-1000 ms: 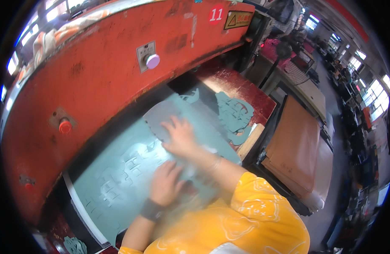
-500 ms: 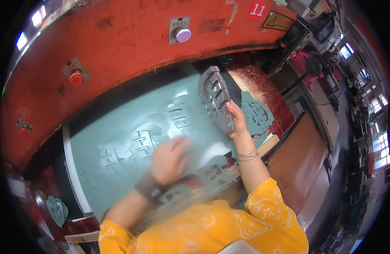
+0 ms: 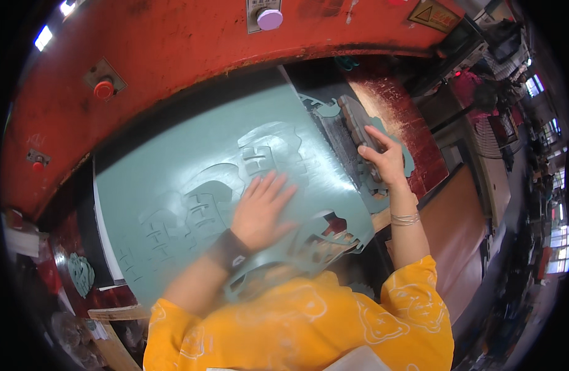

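A large pale green sheet (image 3: 155, 139) lies under the red machine, with several shoe-part outlines cut into it. My left hand (image 3: 263, 213), fingers spread, rests palm-down on the sheet beside the cut outlines. To the right of the sheet, my right hand (image 3: 386, 159) grips a grey-brown metal cutting die (image 3: 354, 117), thumb on the near side. The die is tipped up on edge, so its cutting face is mostly hidden. Green cut pieces (image 3: 408, 162) lie just beyond it, partly covered by the die and hand.
The red machine beam (image 3: 192, 55) spans the far side, bearing a red push button (image 3: 103, 89) and a pale purple knob (image 3: 269, 20). More green cut pieces (image 3: 80, 275) lie at the left. A brown sheet (image 3: 451, 219) is at the right, and a wooden strip (image 3: 118, 313) sits lower left.
My right hand has carried the die rightward, off the sheet, and turned it on edge. My left hand, blurred before, now lies flatter with fingers spread. The view has shifted slightly.
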A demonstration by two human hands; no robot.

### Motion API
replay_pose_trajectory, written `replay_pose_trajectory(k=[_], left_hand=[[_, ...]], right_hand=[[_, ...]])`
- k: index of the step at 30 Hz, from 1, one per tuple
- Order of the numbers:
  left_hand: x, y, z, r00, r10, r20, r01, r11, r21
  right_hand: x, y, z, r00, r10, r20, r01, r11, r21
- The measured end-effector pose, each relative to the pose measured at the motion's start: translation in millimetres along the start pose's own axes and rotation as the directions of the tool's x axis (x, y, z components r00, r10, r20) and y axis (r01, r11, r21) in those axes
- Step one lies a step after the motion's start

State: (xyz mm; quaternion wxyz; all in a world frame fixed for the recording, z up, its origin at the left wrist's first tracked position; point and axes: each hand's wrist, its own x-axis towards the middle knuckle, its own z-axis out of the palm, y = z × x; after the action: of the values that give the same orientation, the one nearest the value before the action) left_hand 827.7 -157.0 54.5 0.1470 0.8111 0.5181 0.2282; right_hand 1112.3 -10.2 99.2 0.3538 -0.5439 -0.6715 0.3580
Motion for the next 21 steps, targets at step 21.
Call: replay_pose_trajectory(k=[21], left_hand=[[19.1, 12.8, 11.5, 0.913, -0.198, -0.356, 0.139, 0.973, -0.184]], right_hand=[[-24.1, -3.3, 115.2, 0.987, -0.135, -0.088, 0.157, 0.931, 0.328]])
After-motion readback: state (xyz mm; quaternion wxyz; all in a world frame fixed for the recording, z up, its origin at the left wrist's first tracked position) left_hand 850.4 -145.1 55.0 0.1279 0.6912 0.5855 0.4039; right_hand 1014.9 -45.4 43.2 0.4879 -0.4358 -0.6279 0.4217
